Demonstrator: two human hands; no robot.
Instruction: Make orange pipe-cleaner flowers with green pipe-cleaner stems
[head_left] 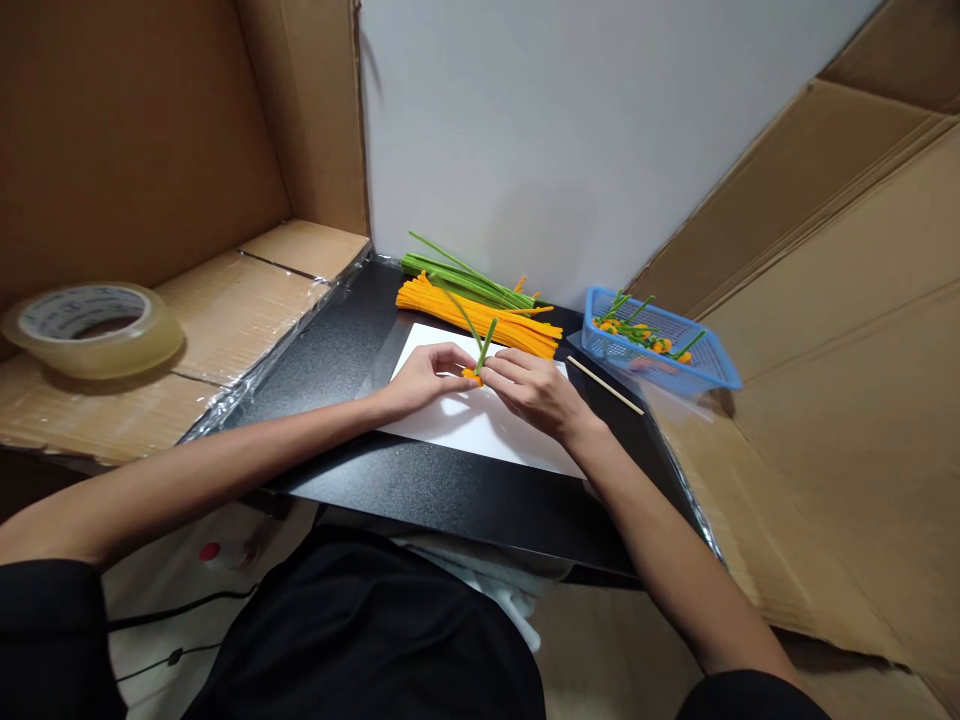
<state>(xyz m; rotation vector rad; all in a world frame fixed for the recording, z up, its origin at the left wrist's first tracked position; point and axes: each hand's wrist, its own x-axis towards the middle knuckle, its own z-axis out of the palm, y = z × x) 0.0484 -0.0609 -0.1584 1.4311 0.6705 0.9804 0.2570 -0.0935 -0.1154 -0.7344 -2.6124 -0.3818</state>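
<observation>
Over a white sheet on the black table, my left hand pinches a small orange pipe-cleaner piece from the left. Green stems rise from that piece in a V shape. My right hand is closed on the same piece from the right, its fingertips at the base of the stems. Just behind the sheet lies a bundle of orange pipe cleaners. Green pipe cleaners are bundled behind the orange ones.
A blue basket with several orange and green pieces stands at the right. Near it lies a thin wooden stick. A large tape roll rests on cardboard at the left. Cardboard walls flank the table.
</observation>
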